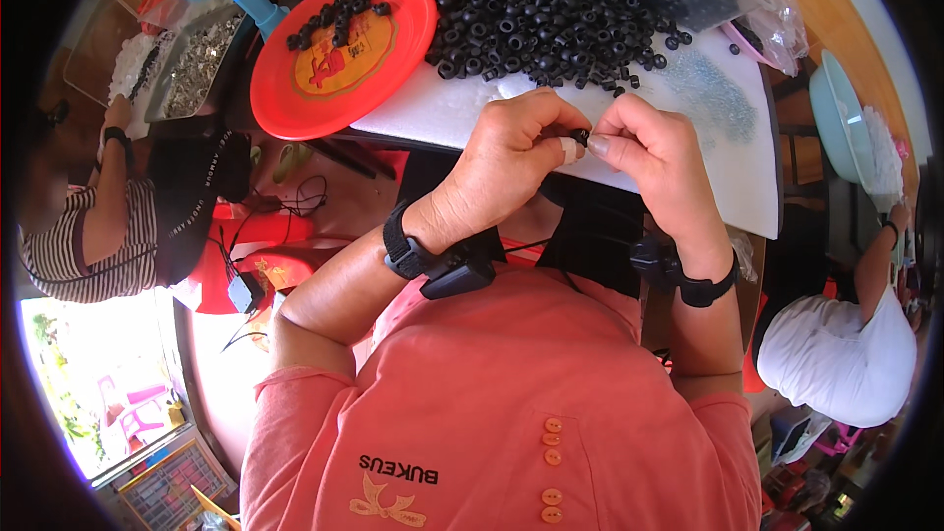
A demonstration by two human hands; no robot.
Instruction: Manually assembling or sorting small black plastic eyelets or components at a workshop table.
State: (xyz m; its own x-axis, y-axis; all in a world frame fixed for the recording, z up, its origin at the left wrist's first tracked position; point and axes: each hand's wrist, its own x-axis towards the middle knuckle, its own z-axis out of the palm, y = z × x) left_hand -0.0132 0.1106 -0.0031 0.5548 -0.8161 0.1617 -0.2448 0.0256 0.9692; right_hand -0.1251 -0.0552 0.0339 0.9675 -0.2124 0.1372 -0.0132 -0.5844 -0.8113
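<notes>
Left hand (513,146) pinches a small black piece (581,136), with the right hand (651,146) just beside it.

The piece is between thumb and forefinger of the left hand, above the near edge of the white tabletop (733,177), before a pile of black parts (541,25). Right thumb and forefinger come close to it; whether they also grip it, I cannot tell. Leftward of the pile, a red plate (414,20) carries several more black parts.

A white tabletop (733,177) carries black rings (551,25) and a red plate (270,103).
</notes>
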